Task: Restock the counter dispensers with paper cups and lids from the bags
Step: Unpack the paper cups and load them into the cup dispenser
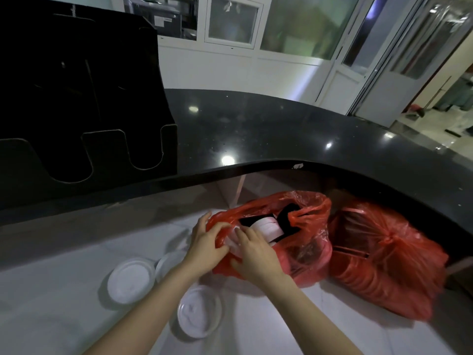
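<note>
The dispenser (pixel 84 103) stands on the counter (pixel 281 129), at left. Two bags (pixel 302 242) (pixel 384 262) lie side by side on the lower surface (pixel 51 316); three lids (pixel 130 280) (pixel 199 311) (pixel 169 262) lie left of them.

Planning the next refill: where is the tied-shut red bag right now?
In the head view, the tied red bag lies low right under the black counter's overhang, touching the open red bag on that bag's right.
</note>
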Tool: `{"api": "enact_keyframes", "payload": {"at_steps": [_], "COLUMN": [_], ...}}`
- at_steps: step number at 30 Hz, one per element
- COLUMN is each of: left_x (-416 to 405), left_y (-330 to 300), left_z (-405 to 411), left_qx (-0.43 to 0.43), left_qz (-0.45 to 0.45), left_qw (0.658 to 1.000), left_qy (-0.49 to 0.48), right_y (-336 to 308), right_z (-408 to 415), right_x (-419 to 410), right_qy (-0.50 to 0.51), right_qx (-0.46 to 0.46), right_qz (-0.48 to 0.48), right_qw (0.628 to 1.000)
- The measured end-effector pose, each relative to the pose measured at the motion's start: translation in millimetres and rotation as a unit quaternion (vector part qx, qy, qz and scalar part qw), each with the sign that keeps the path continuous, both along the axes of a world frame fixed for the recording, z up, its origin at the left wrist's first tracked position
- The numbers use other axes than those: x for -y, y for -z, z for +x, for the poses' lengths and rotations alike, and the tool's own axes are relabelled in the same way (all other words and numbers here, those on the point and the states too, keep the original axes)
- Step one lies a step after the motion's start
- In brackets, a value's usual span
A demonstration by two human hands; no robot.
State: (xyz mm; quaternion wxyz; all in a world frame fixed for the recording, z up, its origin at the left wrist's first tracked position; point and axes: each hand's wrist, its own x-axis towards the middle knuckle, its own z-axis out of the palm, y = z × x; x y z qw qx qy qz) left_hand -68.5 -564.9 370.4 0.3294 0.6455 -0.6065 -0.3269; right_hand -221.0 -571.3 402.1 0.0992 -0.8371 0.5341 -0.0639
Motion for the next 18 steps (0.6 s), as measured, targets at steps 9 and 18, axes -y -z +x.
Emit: {"api": "enact_keyframes", "payload": {"at_steps": [9, 18], "left_x": [47.2, 46.0], "left_y": [16.7, 18.2], "left_z": [-3.9, -10.7], "left_qx": [-0.223, -0.197], "left_qz": [0.071, 0.046], "left_qw": [0.972, 0.976], "left_qy": [-0.012, -0.08], "right_y": [26.5, 12.3], "right_z": [6.7, -13.8], "right_x": [35.8, 31.9], "right_qy": [0.036, 0.063], "right_qx": [0.015, 0.074], "right_qz": [-0.041, -0.026], "right_qw": [0.998, 0.995]}}
